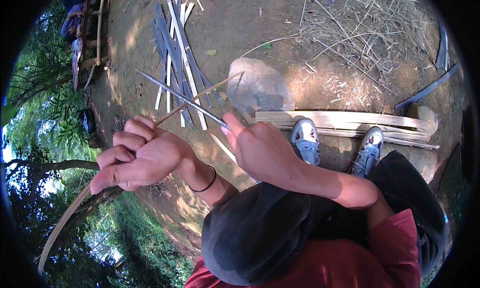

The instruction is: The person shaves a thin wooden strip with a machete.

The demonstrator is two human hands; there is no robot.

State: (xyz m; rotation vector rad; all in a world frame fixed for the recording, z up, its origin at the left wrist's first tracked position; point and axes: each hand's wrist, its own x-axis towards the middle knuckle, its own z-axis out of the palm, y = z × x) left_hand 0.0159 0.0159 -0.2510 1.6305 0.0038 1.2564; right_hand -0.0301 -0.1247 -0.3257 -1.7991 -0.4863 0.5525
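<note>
My left hand (142, 158) is closed in a fist around a long thin bamboo strip (64, 225). One end of the strip curves down past my thumb, and the other runs out to the upper right. In my right hand (262, 150) is a knife with a long, narrow grey blade (172, 90), its handle hidden in my fingers. The blade points to the upper left and crosses the strip just beyond my left fist. From this view I cannot tell whether blade and strip touch.
Split bamboo slats (177, 53) lie in a loose pile ahead on the dirt. A large stone (260, 85) sits beyond my right hand, near a stack of pale bamboo slats (345, 122) by my shoes (306, 138). Shavings (365, 33) cover the far right ground.
</note>
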